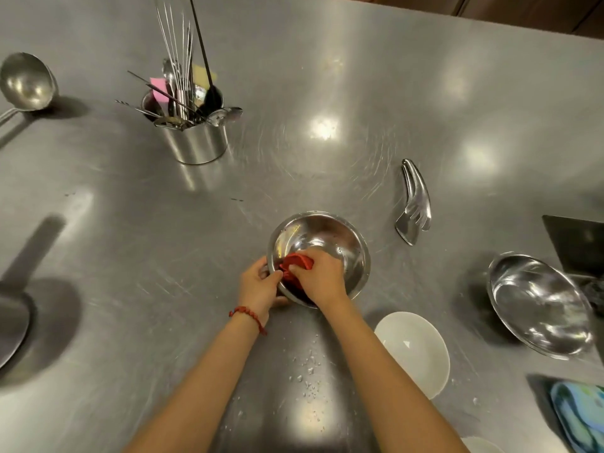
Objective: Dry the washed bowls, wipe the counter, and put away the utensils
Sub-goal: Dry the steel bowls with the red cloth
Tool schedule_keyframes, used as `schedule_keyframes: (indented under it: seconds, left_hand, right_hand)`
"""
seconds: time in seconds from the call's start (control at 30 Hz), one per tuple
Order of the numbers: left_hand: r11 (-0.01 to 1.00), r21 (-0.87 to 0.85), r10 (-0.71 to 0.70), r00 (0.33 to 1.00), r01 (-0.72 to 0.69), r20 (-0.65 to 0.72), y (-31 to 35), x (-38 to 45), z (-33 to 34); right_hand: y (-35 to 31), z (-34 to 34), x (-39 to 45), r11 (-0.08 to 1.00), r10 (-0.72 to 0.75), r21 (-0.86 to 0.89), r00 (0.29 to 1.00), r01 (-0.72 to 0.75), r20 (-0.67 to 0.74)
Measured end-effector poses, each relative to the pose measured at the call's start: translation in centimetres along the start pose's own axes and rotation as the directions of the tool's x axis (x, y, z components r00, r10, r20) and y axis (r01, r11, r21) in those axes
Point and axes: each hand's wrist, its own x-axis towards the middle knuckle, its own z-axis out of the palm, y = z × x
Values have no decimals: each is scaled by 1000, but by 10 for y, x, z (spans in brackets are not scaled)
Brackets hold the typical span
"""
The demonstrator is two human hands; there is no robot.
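**Steel bowl got its rub-down**

Steel bowl (318, 256) sat mid-bench (130, 223), and the right hand (322, 277) pressed a red cloth (295, 264) into its near wall, fingers curled round the wad. Left hand (261, 286) pinched the rim, thumb inside, steadying. Good form called for turning the bowl under the cloth so no arc got missed; droplets showed on the far wall. White bowl (415, 351) and big steel bowl (539, 305) waited to the right, droplets (307, 371) dotting the bench nearby.

sponge (578, 416) near right edge | dark tray (577, 243) far right, partly cropped
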Motion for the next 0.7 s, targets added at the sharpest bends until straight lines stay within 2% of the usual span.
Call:
schedule_keyframes:
  seconds: [0.17, 0.27, 0.33, 0.37, 0.5, 0.57, 0.63, 0.7]
  left_hand:
    - [1000, 3, 7, 1000, -7, -17, 1, 2, 0]
    - [1000, -13, 9, 1000, -9, -18, 1, 2, 1]
    - [1000, -14, 7, 1000, -7, -26, 2, 2, 1]
    - [1000, -15, 5, 1000, -6, -29, 3, 2, 1]
    - [997, -59, -45, 999, 46, 15, 6, -2, 2]
    - [996, -68, -51, 998, 54, 45, 5, -6, 3]
    - [997, -61, -35, 998, 38, 44, 6, -7, 4]
    - [998, -51, -24, 999, 26, 40, 7, -8, 5]
  right_hand:
    - [-10, 8, 12, 976, 145, 177, 986, -128, -86]
    - [-19, 12, 21, 944, 199, 294, 971, -152, -135]
    - [-20, 14, 20, 947, 189, 288, 972, -144, -137]
    - [-18, 12, 19, 955, 172, 261, 980, -140, -104]
    - [-1, -9, 13, 975, 110, 174, 977, -142, 184]
    - [3, -15, 15, 969, 127, 181, 965, -170, 230]
    - [-1, -10, 19, 965, 160, 184, 974, -189, 163]
    - [-9, 0, 25, 949, 208, 245, 978, -201, -2]
